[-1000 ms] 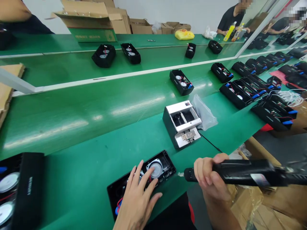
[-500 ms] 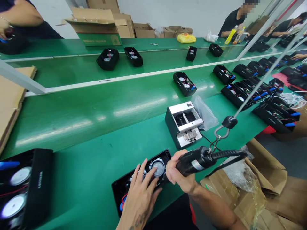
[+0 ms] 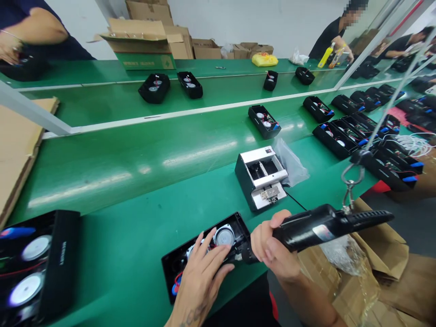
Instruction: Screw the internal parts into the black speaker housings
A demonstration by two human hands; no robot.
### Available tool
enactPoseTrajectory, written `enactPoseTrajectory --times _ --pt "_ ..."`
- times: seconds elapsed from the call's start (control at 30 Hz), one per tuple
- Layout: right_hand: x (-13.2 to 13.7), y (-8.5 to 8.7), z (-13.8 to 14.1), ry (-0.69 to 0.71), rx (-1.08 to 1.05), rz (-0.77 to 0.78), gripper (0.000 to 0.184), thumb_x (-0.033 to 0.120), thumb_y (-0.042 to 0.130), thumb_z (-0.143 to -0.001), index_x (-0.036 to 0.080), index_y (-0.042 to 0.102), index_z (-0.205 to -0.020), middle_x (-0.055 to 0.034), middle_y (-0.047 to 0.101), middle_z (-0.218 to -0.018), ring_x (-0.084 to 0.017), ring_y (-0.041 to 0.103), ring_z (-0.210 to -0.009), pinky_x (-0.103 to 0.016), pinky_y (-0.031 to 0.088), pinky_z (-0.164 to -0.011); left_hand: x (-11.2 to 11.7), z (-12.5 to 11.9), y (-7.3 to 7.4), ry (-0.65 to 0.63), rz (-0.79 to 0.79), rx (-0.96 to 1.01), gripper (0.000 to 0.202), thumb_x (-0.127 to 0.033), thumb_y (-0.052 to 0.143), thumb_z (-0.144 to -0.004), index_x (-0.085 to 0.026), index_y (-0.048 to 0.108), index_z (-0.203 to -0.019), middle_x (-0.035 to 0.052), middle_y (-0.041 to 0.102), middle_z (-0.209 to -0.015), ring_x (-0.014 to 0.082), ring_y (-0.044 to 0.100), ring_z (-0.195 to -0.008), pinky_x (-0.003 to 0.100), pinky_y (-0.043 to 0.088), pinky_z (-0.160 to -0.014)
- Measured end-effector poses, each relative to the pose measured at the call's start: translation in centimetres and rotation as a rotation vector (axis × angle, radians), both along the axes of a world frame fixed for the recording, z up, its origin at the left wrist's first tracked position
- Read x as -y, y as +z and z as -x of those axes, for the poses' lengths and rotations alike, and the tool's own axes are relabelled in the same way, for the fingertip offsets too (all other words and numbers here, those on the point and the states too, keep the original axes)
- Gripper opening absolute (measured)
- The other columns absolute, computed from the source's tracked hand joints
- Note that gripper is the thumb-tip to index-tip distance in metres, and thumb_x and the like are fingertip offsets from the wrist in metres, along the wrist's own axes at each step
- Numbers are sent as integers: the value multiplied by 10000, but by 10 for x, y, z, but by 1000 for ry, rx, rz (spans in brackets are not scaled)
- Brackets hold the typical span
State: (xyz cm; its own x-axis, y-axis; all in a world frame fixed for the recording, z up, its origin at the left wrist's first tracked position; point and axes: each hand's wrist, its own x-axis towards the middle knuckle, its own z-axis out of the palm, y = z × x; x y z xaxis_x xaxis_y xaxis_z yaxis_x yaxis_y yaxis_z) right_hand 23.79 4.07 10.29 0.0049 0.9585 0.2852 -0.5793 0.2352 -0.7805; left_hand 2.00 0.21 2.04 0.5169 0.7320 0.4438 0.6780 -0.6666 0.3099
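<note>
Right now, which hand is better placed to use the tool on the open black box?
Probably the right hand: it grips the screwdriver, tip at the open black box. The left hand lies spread on that box.

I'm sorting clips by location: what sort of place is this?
Most likely an electronics assembly line: a long green conveyor belt carries open black speaker housings, and the right hand holds a hanging electric screwdriver at the nearest housing.

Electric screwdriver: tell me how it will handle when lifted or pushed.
The electric screwdriver looks rigid, its body straight in the right hand. Hung from a hook, it would probably feel light and swing if pushed.
</note>
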Motion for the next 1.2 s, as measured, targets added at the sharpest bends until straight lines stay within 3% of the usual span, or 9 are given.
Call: enactPoseTrajectory --times 0.17,0.33,0.53,0.67,0.8,0.9,1.0,1.1,1.2 --pt "12 15 -10 -118 -7 -15 116 301 636 -1084 377 617 -1169 124 347 -605 -98 271 -423 -208 351 -452 -11 -13 2 77 -8 40 220 -102 686 -992 -260 805 -1089 49 827 -1151 313 694 -1374 614 532 -1224" --pt "19 8 -18 -232 39 4 115 288 671 -1039 343 604 -1113 133 343 -586 -93 265 -408 -200 378 -447 -40 -36 12 -77 45 -300 187 -75 727 -891 -240 814 -876 101 775 -1298 367 637 -1434 606 501 -1238" --pt "32 -1 -28 -302 30 -37 112 312 689 -1039 304 618 -1125 133 400 -594 -76 316 -405 -187 359 -448 -60 -43 7 -150 -29 -405 246 -56 694 -885 -252 816 -800 81 796 -1060 366 677 -1403 513 575 -1140" --pt "38 -2 -36 -348 5 -26 143 338 729 -1024 287 634 -1118 125 429 -601 -71 336 -413 -186 355 -452 -72 -23 13 -188 35 -80 244 -150 623 -983 -274 791 -856 45 831 -1030 259 770 -1255 368 627 -1038" --pt "37 8 -35 -362 -65 -64 131 326 724 -1017 295 648 -1120 122 387 -601 -73 290 -414 -184 333 -440 -46 -13 23 85 384 478 347 -482 540 -1077 -280 798 -962 21 862 -1016 204 820 -927 266 646 -823" --pt "33 16 -23 -357 -139 -109 95 326 688 -1032 318 659 -1122 123 325 -593 -81 231 -417 -187 315 -435 -11 -21 17 263 642 730 410 -673 717 -912 -284 828 -842 9 831 -822 218 777 -776 276 629 -763" --pt "32 22 -9 -343 -185 -128 69 331 672 -1035 332 676 -1104 121 283 -585 -89 190 -415 -197 304 -426 14 -34 7 361 859 918 393 -671 873 -717 -281 829 -723 21 805 -740 235 761 -768 288 620 -728" --pt "36 22 0 -338 -203 -96 69 321 691 -1013 323 685 -1082 119 277 -566 -94 195 -401 -216 304 -418 23 -44 2 386 1007 1148 433 -661 922 -628 -245 822 -693 52 774 -664 231 732 -676 313 619 -671" --pt "40 18 1 -326 -218 -46 100 300 717 -984 314 693 -1080 111 319 -552 -102 243 -399 -240 313 -423 25 -47 2 436 1031 1227 472 -646 953 -594 -207 832 -717 76 756 -618 218 707 -587 335 623 -648"
